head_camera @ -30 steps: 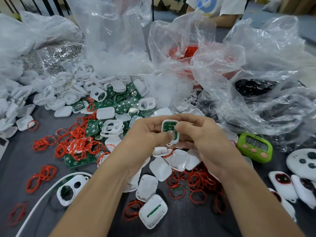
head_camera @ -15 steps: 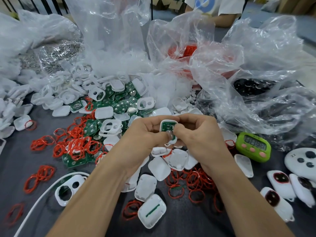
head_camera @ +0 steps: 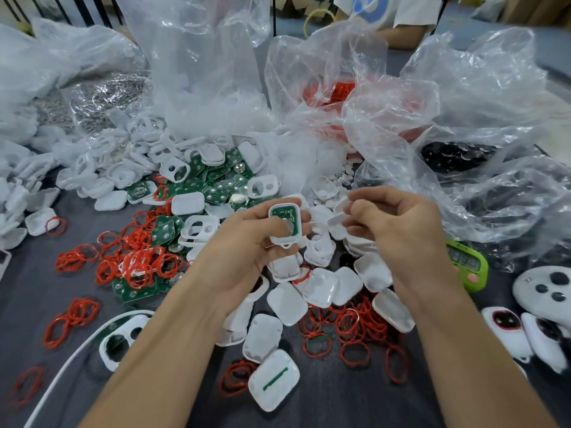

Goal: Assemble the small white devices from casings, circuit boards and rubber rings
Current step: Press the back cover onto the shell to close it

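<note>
My left hand (head_camera: 247,245) grips a white casing half (head_camera: 285,222) with a green circuit board seated in it; my thumb lies across the round metal disc on the board. My right hand (head_camera: 398,227) is just to the right, apart from it, fingers curled round a second white casing piece (head_camera: 338,219) that is blurred. Loose white casings (head_camera: 287,299), green circuit boards (head_camera: 216,183) and red rubber rings (head_camera: 139,261) lie scattered on the dark table below and to the left.
Crumpled clear plastic bags (head_camera: 417,125) of parts stand along the back and right. A green digital timer (head_camera: 468,262) sits right of my right wrist. Finished white devices (head_camera: 506,332) lie at the right edge. A white cable (head_camera: 71,359) curves at lower left. Another person (head_camera: 392,13) sits opposite.
My right hand has come off the casing with the board and moved right, now holding a separate white piece. My left hand keeps the casing with the board.
</note>
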Motion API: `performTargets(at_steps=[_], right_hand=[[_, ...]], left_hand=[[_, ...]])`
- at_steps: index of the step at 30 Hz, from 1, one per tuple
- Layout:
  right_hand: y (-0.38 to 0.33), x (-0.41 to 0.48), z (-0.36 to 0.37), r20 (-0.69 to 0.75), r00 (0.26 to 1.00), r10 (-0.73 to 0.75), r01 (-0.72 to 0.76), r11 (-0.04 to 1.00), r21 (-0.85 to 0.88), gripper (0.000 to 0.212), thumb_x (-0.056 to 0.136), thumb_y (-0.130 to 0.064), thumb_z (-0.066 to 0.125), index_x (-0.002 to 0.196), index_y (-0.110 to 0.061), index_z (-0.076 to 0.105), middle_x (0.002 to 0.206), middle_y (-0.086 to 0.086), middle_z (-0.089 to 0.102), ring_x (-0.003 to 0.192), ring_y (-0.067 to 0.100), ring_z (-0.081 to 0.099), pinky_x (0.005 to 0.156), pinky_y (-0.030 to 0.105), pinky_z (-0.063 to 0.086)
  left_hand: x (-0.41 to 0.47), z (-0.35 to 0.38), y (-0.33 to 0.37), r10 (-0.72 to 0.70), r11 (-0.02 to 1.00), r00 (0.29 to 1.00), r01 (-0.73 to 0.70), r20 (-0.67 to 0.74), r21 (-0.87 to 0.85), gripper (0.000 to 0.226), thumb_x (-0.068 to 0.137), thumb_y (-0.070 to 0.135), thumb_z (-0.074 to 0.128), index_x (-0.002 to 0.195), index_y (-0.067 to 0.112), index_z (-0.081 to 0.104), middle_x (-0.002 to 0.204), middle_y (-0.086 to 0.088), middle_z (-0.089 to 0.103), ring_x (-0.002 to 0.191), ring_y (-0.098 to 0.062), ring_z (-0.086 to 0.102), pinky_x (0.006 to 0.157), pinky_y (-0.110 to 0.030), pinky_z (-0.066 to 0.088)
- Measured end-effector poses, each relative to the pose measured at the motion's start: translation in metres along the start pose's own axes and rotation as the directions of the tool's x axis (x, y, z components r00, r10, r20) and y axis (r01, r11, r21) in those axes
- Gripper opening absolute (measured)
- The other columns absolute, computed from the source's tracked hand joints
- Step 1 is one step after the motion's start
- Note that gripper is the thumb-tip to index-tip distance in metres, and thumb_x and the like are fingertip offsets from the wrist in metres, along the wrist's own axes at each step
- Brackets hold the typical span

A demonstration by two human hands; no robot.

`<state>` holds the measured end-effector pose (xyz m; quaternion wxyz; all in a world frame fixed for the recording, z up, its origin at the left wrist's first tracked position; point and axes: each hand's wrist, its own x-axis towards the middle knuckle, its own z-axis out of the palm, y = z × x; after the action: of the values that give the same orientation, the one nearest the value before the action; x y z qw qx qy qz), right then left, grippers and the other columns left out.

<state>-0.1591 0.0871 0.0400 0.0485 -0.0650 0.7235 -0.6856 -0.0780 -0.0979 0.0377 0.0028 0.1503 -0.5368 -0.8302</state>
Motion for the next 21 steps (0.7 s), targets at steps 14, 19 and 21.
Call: performTargets(at_steps=[14,19,21], right_hand=[[-0.0005,-0.0006,-0.0090,-0.069,0.982,-0.178,0.112,0.831,-0.546,0.020,0.085,-0.018,0.074,0.076,-0.035,0.076,0.066,-0.022,0.070,0.063,-0.001,0.067,0.052,0.012,0.049],[-0.0012,-0.0035,-0.0081,0.002,0.984,-0.179,0.137,0.745,-0.652,0.017,0.084,-0.017,0.074,0.079,-0.033,0.078,0.061,-0.019,0.065,0.064,-0.008,0.061,0.053,0.005,0.043],[-0.0027,-0.0045,-0.0084,0.019,0.983,-0.185,0.152,0.738,-0.658,0.018,0.085,-0.016,0.073,0.081,-0.032,0.079,0.062,-0.019,0.065,0.062,-0.012,0.058,0.056,0.002,0.041]], left_hand=[[0.0003,0.0037,-0.0030,0.041,0.995,0.998,-0.037,-0.039,0.095,0.032,0.096,-0.011,0.053,0.111,0.010,0.072,0.098,-0.009,0.080,0.087,-0.016,0.077,0.065,-0.021,0.059],[0.0000,0.0048,-0.0036,0.054,0.991,0.998,-0.049,-0.045,0.123,0.032,0.096,-0.012,0.052,0.109,0.009,0.072,0.095,-0.010,0.080,0.084,-0.017,0.077,0.063,-0.022,0.059],[0.0007,0.0049,-0.0034,0.054,0.992,0.997,-0.047,-0.053,0.114,0.031,0.096,-0.011,0.052,0.109,0.009,0.072,0.096,-0.010,0.080,0.085,-0.017,0.077,0.062,-0.022,0.058]])
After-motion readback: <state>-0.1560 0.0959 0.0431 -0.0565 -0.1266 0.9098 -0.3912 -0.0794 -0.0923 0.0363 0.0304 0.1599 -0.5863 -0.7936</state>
